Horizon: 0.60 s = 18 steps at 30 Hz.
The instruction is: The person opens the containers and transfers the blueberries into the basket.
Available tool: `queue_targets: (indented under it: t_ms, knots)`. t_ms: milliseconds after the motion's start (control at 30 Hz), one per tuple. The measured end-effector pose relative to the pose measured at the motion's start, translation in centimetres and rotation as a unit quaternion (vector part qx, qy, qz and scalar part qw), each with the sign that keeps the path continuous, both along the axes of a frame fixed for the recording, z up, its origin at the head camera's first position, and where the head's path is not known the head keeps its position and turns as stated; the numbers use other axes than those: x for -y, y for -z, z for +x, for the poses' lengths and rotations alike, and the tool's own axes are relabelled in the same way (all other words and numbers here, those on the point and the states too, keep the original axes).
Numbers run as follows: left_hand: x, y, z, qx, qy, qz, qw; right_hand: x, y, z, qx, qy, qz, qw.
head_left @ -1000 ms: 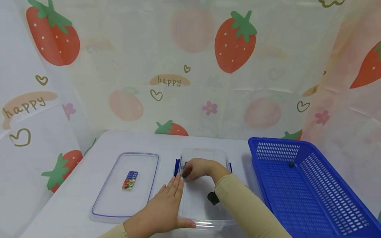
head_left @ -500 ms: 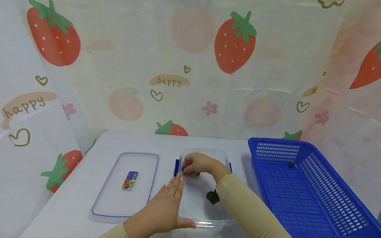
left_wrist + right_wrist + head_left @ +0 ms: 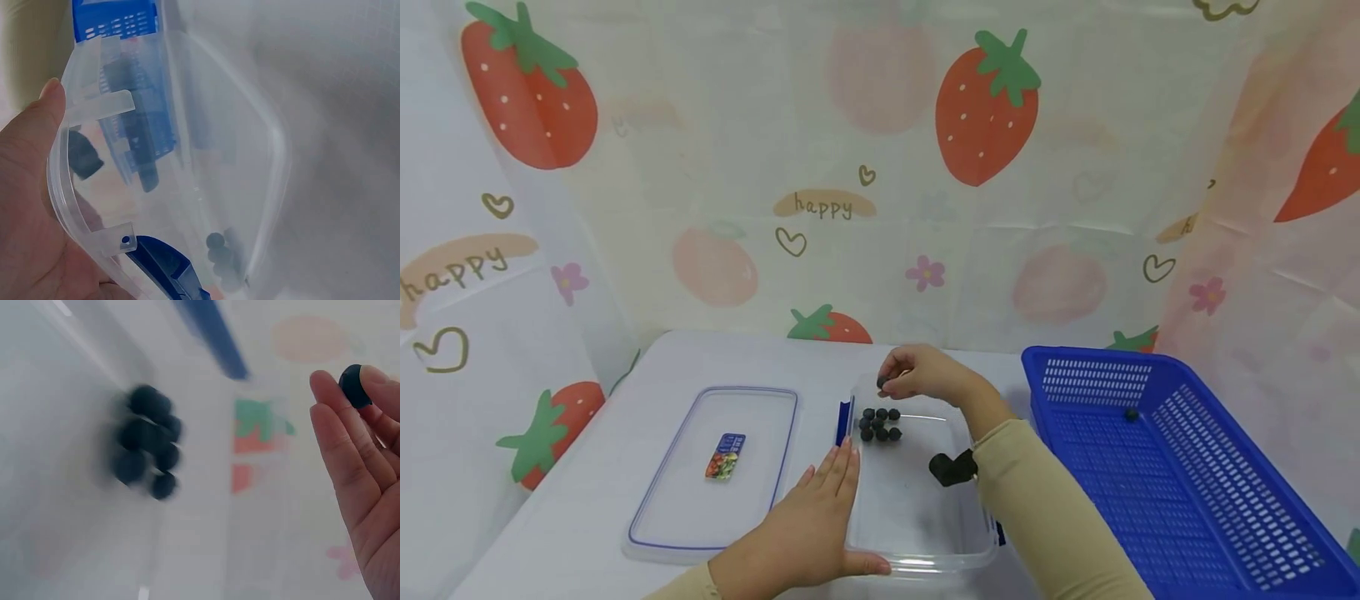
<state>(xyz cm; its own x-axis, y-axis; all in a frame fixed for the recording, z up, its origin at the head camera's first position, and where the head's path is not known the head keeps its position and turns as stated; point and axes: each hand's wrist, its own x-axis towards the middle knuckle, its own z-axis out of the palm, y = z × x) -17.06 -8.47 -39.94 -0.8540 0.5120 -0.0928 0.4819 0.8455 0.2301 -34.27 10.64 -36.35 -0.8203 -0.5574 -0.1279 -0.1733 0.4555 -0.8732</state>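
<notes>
My right hand [image 3: 928,372] is raised over the far end of a clear plastic box [image 3: 917,557]. Between thumb and fingertips it pinches one small, round, dark blueberry [image 3: 354,386]. Below, on the box floor near its left wall, several blueberries [image 3: 880,425] lie clustered together; they look blurred in the right wrist view. My left hand [image 3: 808,521] rests against the box's left wall near the front corner, fingers straight and thumb spread along the front rim. A blue side latch [image 3: 169,265] hangs beside that hand in the left wrist view.
A clear lid [image 3: 658,508] with a blue seal and a coloured label [image 3: 725,457] lies left of the box. On the right stands a blue perforated basket [image 3: 1157,492], one blueberry [image 3: 1131,414] at its far end. A black piece [image 3: 951,468] shows beside the right sleeve.
The right hand has risen from the left side of the box toward its far end, holding a blueberry, and the cluster is now uncovered. The left hand stays in place.
</notes>
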Motion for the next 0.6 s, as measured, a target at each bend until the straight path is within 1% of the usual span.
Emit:
queue_targets:
  t_ms: [133, 300, 400, 600]
  knots:
    - [0.0, 0.0, 0.0, 0.003, -0.002, -0.001, 1.0, -1.9, -1.9, -0.3, -0.013, 0.019, -0.016, 1.0]
    - [0.0, 0.0, 0.0, -0.001, -0.001, -0.004, 1.0, -4.6, -3.8, -0.6, -0.022, 0.041, -0.031, 0.998]
    - [0.0, 0.1, 0.0, -0.006, 0.0, -0.004, 1.0, -6.3, -4.5, -0.8, -0.02, 0.05, -0.044, 0.998]
    - [0.0, 0.1, 0.1, -0.01, -0.001, -0.003, 0.9999, -10.1, -5.0, -0.9, -0.029, 0.071, -0.06, 0.995]
